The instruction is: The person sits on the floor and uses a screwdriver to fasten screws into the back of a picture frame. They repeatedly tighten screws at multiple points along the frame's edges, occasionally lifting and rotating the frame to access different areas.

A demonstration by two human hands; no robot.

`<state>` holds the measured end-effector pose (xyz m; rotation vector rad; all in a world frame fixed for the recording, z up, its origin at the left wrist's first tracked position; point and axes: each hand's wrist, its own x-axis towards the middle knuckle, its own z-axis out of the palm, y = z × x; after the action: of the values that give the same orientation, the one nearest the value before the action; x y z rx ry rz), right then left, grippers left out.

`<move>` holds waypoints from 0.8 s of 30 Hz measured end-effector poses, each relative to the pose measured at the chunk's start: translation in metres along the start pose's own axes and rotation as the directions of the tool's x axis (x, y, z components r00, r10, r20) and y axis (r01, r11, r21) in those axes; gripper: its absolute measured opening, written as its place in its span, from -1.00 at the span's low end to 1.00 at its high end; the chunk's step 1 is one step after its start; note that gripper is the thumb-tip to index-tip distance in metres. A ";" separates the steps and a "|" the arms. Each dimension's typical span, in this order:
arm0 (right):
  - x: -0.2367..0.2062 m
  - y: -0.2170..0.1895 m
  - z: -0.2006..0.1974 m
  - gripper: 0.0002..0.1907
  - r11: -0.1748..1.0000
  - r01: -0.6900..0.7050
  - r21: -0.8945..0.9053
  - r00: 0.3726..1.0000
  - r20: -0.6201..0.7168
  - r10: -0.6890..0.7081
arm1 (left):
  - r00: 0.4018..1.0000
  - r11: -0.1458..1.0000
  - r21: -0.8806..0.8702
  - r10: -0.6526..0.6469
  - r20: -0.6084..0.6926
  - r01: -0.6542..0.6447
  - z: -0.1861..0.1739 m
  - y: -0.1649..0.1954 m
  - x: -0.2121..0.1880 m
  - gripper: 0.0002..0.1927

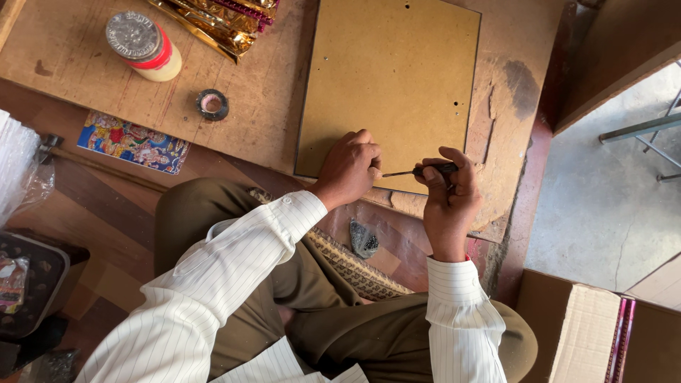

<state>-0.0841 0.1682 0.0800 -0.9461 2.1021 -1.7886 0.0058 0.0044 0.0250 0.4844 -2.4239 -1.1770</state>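
Screwdriver (418,171): clamped in your right hand (448,202), fingers curled tight round its dark handle, tip aimed at your left hand (349,170). Left fingers bunched on the near edge of the brown backing board (390,78) lying on the worktable (234,128). Risk: tip slips off and jabs your left fingertips.
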 end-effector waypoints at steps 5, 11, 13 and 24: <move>-0.005 0.027 -0.003 -0.78 0.998 0.043 -0.051 0.999 -0.011 -0.043 | 0.999 1.000 0.002 0.025 -0.039 -0.025 0.006 -0.010 -0.003 -0.81; 0.002 0.068 0.010 -0.83 0.769 -0.169 0.617 0.972 -0.024 0.233 | 0.998 1.000 0.025 0.013 -0.066 -0.012 0.008 -0.025 -0.006 -0.84; -0.002 0.068 0.022 -0.81 0.954 -0.094 0.286 0.987 -0.097 0.126 | 0.998 0.998 0.055 0.037 -0.053 -0.034 0.004 -0.029 -0.005 -0.83; 0.005 0.042 0.059 -0.69 0.993 -0.046 -0.109 0.967 -0.255 0.017 | 0.999 0.998 0.056 -0.002 0.035 0.000 -0.005 -0.036 -0.005 -0.93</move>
<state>-0.0694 0.1198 0.0277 -0.7370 2.3813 -1.8782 0.0170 -0.0172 -0.0019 0.4857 -2.4929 -1.1290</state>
